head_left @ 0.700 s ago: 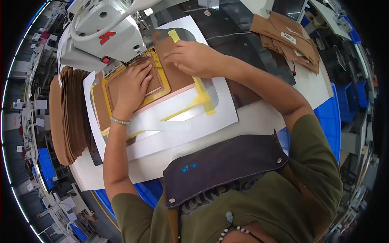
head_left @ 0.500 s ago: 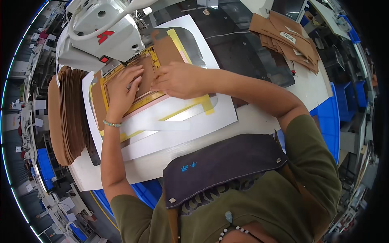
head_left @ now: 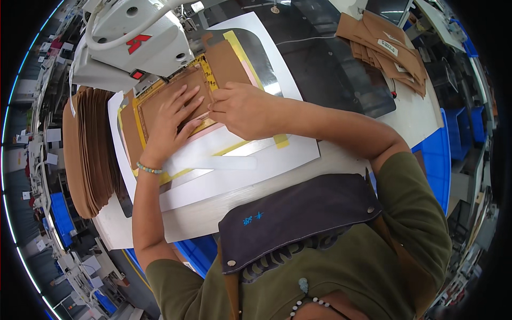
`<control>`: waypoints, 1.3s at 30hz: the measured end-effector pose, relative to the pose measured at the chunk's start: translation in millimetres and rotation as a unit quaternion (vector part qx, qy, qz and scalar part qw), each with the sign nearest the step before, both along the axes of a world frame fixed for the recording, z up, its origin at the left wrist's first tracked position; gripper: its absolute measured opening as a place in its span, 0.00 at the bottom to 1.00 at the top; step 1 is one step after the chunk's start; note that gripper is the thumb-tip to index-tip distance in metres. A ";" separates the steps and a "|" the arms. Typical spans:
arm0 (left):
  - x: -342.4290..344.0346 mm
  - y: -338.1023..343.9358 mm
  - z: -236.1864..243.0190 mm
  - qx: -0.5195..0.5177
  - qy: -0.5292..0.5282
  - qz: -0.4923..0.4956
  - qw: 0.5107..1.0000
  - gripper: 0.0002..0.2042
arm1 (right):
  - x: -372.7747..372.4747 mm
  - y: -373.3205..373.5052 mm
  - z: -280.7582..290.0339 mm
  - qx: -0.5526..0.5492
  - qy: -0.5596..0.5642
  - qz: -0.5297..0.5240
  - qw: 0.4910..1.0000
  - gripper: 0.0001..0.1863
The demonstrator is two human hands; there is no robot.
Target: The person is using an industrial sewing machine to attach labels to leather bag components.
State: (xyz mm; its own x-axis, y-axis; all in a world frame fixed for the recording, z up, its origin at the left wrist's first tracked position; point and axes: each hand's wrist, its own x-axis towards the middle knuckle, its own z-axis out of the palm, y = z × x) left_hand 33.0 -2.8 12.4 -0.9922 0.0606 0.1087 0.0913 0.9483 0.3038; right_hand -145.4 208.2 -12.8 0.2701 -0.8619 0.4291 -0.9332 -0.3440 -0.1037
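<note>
My left hand (head_left: 173, 120) lies with spread fingers on a brown panel (head_left: 156, 106), set inside a yellow-edged template frame (head_left: 140, 125). The panel looks like leather or card. At the frame's right side my right hand (head_left: 249, 112) is closed, its thumb and fingers pinched together near the panel's edge. Whatever is between those fingertips is hidden. Just beyond the left fingers stands the head of a white industrial sewing machine (head_left: 125, 53), its needle area above the frame's far edge. Under the frame is a clear plate with yellow tape on a white sheet (head_left: 298, 146).
A tall row of brown panels (head_left: 88, 154) stands at the table's left. Flat brown pieces (head_left: 373, 45) with labels are piled at the far right, before a screen (head_left: 386, 10). A blue bin (head_left: 437, 165) sits by the right table edge. One pale strip (head_left: 229, 163) lies nearest me.
My left hand has slid slightly nearer and right, its fingers flatter on the panel. The right hand has shifted a little right and nearer, still pinched. The white sheet appears slightly shifted right.
</note>
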 end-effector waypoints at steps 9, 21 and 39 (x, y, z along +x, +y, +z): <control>0.0 -12.5 5.4 0.120 -0.029 -0.004 0.992 0.22 | -1.0 -0.8 -0.6 0.014 -0.008 -0.015 1.000 0.14; -4.9 -18.4 1.2 -0.034 -0.020 -0.032 0.999 0.30 | -8.2 -8.0 -10.8 0.008 -0.005 -0.032 0.999 0.14; -38.0 -39.6 -2.8 -0.079 -0.002 0.003 0.997 0.28 | -34.1 -21.0 -21.0 0.030 -0.031 -0.079 0.996 0.27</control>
